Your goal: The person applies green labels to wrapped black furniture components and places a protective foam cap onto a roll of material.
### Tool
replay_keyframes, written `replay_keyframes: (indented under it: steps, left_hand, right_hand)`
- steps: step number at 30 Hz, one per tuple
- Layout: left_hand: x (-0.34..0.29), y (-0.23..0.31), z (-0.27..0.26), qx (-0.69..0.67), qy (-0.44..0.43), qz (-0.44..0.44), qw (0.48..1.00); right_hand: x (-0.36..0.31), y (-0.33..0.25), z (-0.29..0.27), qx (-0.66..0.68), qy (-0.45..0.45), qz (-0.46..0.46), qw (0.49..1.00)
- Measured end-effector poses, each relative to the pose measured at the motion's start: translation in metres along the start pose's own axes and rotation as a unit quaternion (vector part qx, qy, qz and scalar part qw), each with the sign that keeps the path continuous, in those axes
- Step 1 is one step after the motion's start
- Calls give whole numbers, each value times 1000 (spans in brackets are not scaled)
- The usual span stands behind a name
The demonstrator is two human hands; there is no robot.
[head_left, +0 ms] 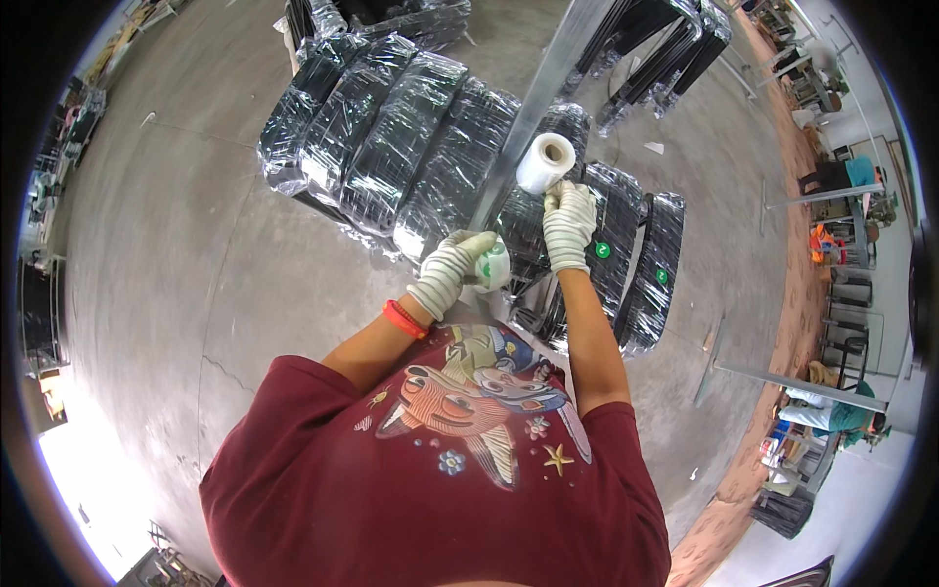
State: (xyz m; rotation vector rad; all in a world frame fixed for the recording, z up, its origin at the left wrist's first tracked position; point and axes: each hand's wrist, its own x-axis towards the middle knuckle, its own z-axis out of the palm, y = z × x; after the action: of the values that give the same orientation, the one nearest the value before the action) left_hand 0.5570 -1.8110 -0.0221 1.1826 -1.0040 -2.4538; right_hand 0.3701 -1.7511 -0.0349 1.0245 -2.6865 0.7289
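Observation:
My left hand (450, 269), in a striped white glove, is closed around a small roll of green-and-white round stickers (493, 266). My right hand (568, 225), gloved alike, has its fingers curled together just below a roll of clear stretch film (545, 164); what they hold, if anything, is hidden. Beneath both hands lie black bundles wrapped in shiny clear film (430, 147), packed side by side in a row. Round green stickers (603, 250) mark two of the bundles to the right of my right hand. A grey metal bar (533, 122) slants up between the wrapped pieces, beside the film roll.
More black wrapped frames (665, 59) hang or stand at the far right. Grey concrete floor (166, 245) spreads around the row. Along the right side, two people work by benches, one in a teal top (849, 411), near metal rails (797, 382).

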Motion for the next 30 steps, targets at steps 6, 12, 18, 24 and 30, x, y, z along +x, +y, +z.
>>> replay_keyframes:
  steps: [6, 12, 18, 24, 30]
  left_hand:
    - [-8, 4, 3, 41, -15, 2, 999]
    - [-1, -4, 4, 26, -22, -18, 999]
    - [-6, 3, 12, 12, 32, 9, 999]
    - [-14, 9, 27, -11, -6, 74, 997]
    - [-20, 7, 41, 50, -94, 141, 984]
  right_hand:
    - [-5, 0, -7, 6, 23, 111, 994]
    - [7, 11, 5, 3, 34, 95, 995]
    - [4, 24, -21, 266, 132, 126, 947]
    - [-61, -11, -63, 608, -178, 94, 768]
    - [-67, -25, -75, 601, -245, 92, 755]
